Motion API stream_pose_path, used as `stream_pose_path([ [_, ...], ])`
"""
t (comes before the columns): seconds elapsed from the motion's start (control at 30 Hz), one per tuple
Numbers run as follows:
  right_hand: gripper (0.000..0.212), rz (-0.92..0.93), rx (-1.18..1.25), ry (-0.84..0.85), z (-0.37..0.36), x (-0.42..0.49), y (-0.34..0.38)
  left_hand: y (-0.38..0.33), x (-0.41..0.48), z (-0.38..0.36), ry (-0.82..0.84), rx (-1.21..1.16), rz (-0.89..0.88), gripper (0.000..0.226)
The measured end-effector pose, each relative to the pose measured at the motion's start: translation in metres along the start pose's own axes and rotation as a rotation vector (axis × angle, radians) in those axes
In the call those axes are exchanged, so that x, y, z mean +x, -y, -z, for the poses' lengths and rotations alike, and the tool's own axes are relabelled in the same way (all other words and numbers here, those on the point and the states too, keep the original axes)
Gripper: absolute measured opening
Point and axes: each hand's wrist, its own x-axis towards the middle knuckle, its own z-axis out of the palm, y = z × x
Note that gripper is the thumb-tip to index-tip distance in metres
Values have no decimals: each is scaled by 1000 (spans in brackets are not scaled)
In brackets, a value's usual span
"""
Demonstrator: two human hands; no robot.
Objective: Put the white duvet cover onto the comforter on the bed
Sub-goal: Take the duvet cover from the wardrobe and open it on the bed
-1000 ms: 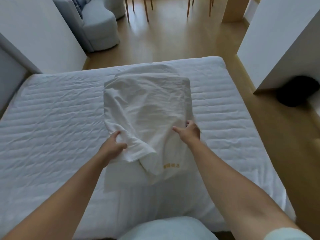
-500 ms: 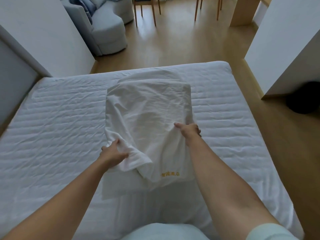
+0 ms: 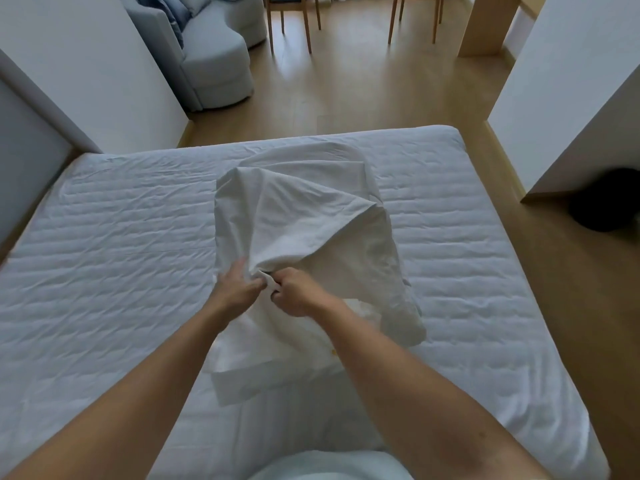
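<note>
Unfolding seems the step: left hand (image 3: 235, 293) and right hand (image 3: 298, 296) pinch one fold of the duvet cover (image 3: 304, 216) on the bed (image 3: 104, 258); next, draw it open.

Not much of person in shot tbh, just two forearms (image 3: 156, 393), bare from wrist all way back to frame edge. Left hand (image 3: 239, 289) and right hand (image 3: 298, 296) uncovered as well. Only clothing showing: pale top (image 3: 329, 467) at bottom centre, mostly cut off by frame — very light blue-green, near white, plain smooth fabric, seen as rounded strip between arms. Print or seams on it too blurry to tell.
</note>
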Motion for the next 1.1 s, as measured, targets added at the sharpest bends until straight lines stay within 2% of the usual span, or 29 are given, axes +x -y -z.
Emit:
stream_pose_path([
  [0.1,30,53,-255,108,-10,-5,-3,-24,3,-3,96,-185,-33,95],
  [0.17,12,44,-285,174,-10,-9,-10,-32,6,-9,45,-64,-96,104],
  [0.23,33,27,-220,184,-8,-14,-12,-32,14,-18,-13,146,-120,103],
  [0.3,36,5,-165,226,-3,-19,-14,-33,20,-23,5,310,-59,80],
  [0.37,14,-9,-118,268,4,-25,-16,-36,21,-25,43,433,-81,34],
  [0.4,12,-18,-76,221,9,-26,-20,-36,20,-24,48,444,-125,18],
  [0.47,69,-83,-130,-63,27,-24,-35,-37,18,-15,41,389,-212,15],
  [0.53,120,-261,-234,-338,57,-20,-51,-36,15,2,50,305,-228,23],
  [0.57,133,-331,-264,-425,73,-17,-59,-34,13,11,65,271,-228,27],
  [0.63,143,-429,-324,-531,107,-7,-80,-30,9,28,110,206,-218,30],
  [0.67,141,-478,-340,-532,120,-2,-87,-29,5,35,127,159,-208,30],
  [0.7,130,-520,-334,-495,131,4,-92,-29,1,41,137,98,-199,31],
  [0.73,106,-533,-328,-439,138,9,-94,-30,-3,45,137,29,-182,37],
  [0.8,41,-458,-311,-371,141,20,-88,-34,-9,51,108,-142,-118,44],
  [0.83,28,-386,-255,-352,137,23,-80,-36,-11,52,85,-244,-84,42],
  [0.9,22,-239,-17,-284,118,21,-57,-46,-14,50,62,-437,-28,42],
  [1.0,13,-82,503,-134,89,8,-14,-70,-20,42,57,-607,-1,33],
  [1.07,28,11,778,75,71,-3,7,-88,-25,36,73,-655,5,33],
  [1.1,52,12,774,119,63,-8,14,-95,-26,35,78,-655,8,33],
])
